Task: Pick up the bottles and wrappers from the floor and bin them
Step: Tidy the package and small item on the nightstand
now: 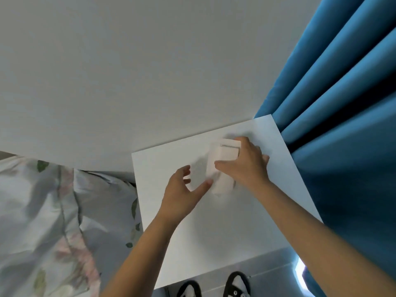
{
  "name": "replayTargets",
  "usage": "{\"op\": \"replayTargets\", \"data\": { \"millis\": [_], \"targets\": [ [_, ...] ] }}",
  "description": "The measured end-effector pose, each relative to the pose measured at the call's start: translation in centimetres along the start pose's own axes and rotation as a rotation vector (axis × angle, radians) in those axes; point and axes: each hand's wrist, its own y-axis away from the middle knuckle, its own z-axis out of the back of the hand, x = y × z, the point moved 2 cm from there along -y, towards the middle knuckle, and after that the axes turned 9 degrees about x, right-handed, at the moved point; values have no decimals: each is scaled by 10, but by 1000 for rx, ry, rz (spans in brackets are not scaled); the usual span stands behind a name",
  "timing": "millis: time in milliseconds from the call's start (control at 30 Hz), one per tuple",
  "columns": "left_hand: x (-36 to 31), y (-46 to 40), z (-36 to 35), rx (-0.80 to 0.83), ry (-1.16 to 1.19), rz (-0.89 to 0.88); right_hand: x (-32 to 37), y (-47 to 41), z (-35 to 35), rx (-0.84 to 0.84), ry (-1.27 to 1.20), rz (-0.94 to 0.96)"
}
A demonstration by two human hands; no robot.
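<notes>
A small white box-like object [222,166], blurred by motion, lies on a white bedside table top [214,232]. My right hand [246,163] rests over its right side with the fingers wrapped around it. My left hand [182,194] is just left of it, fingers spread, thumb tip touching the object's lower left corner. No bottles, wrappers or bin are in view.
A blue curtain [342,103] hangs close on the right of the table. A floral bedcover [53,221] lies to the left. A plain white wall [150,61] fills the top. Black-and-white shoes [237,284] stand on the grey floor below the table's front edge.
</notes>
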Motion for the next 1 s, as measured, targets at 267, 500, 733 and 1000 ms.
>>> {"op": "replayTargets", "data": {
  "millis": [267, 500, 733, 1000],
  "targets": [
    [7, 17, 9, 89, 324, 77, 1, 6, -4, 68, -221, 305],
    [41, 46, 31, -84, 305, 157, -6, -41, -33, 298, 680, 390],
    [58, 73, 23, -81, 319, 140, -53, 16, -32, 314, 120, 180],
    [75, 115, -28, 177, 114, 83, -154, 182, -15, 74, -327, -193]
  ]
}}
